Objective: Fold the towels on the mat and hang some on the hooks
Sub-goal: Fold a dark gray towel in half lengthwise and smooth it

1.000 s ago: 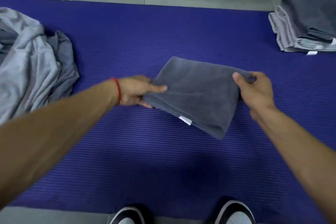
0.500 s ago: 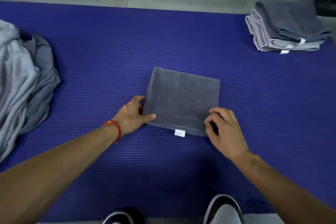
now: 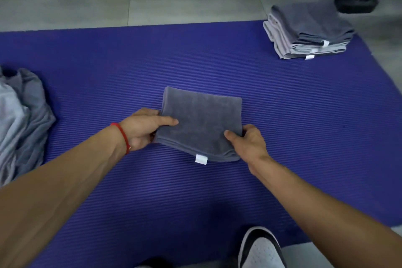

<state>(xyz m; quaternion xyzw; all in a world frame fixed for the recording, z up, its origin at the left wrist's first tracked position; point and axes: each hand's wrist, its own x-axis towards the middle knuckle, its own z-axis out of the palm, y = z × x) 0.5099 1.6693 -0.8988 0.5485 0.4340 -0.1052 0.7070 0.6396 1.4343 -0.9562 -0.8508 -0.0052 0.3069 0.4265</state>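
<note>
From the head camera, a dark grey folded towel [image 3: 201,124] sits near the middle of the purple ribbed mat [image 3: 304,126], a neat square of several layers with a small white tag [image 3: 200,159] at its near edge. The left hand [image 3: 144,128] pinches its left edge, thumb on top. The right hand [image 3: 248,143] grips the near right corner; its fingers seem tucked underneath, though they are hidden. A stack of folded towels [image 3: 309,32] lies at the mat's far right corner, and a loose heap of towels [image 3: 21,119] at the left edge.
</note>
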